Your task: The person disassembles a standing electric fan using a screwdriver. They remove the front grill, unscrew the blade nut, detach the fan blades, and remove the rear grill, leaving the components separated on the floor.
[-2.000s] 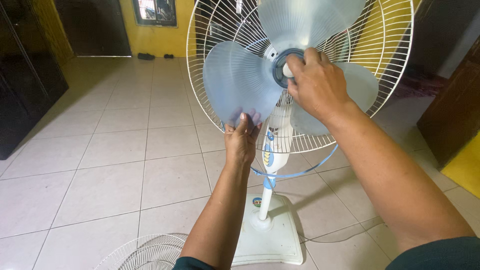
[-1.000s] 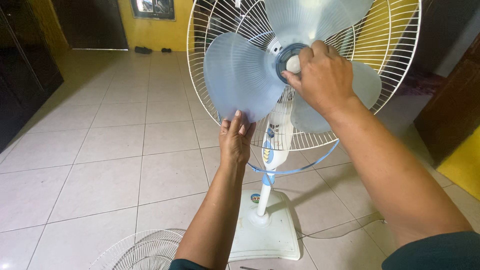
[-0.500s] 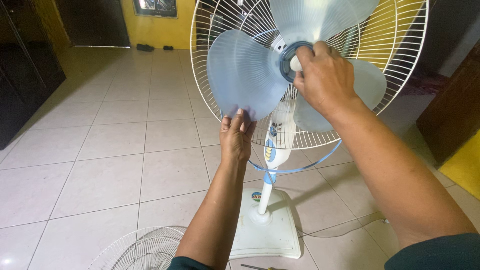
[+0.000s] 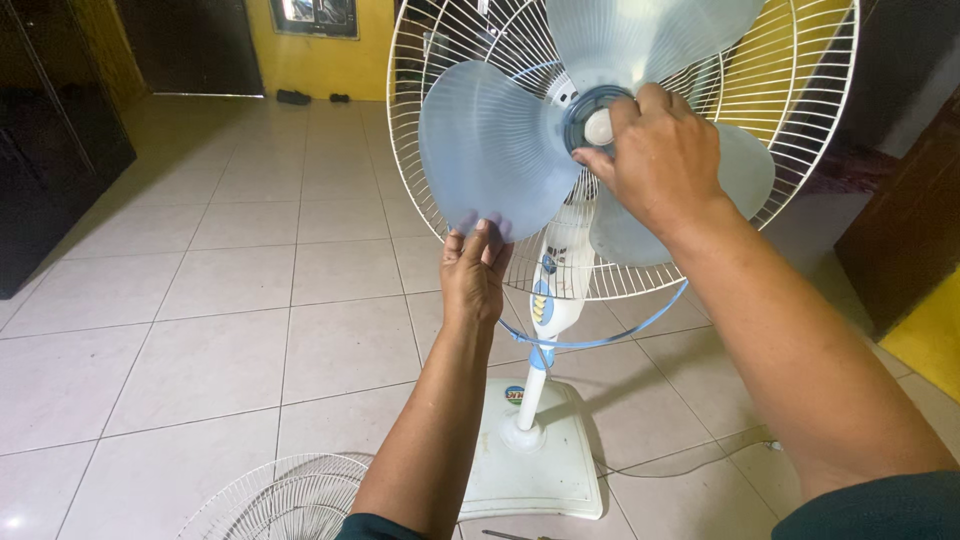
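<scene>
left hand (image 4: 473, 272) grips fan blade (image 4: 492, 148) | blade points left | right hand (image 4: 655, 155) pinches hub cap (image 4: 598, 127)

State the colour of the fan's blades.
The fan blades are translucent pale blue, seen in the head view.

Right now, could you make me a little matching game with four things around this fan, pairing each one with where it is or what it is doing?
Things:
1. left hand
2. right hand
3. loose wire grille
4. fan base

Places or states:
A. lying on the floor tiles at the lower left
B. fingers at the white knob in the middle of the blades
C. standing flat on the floor under the pole
D. gripping the lower edge of a pale blue blade

Pairs: 1-D, 2-B, 3-A, 4-C
</scene>
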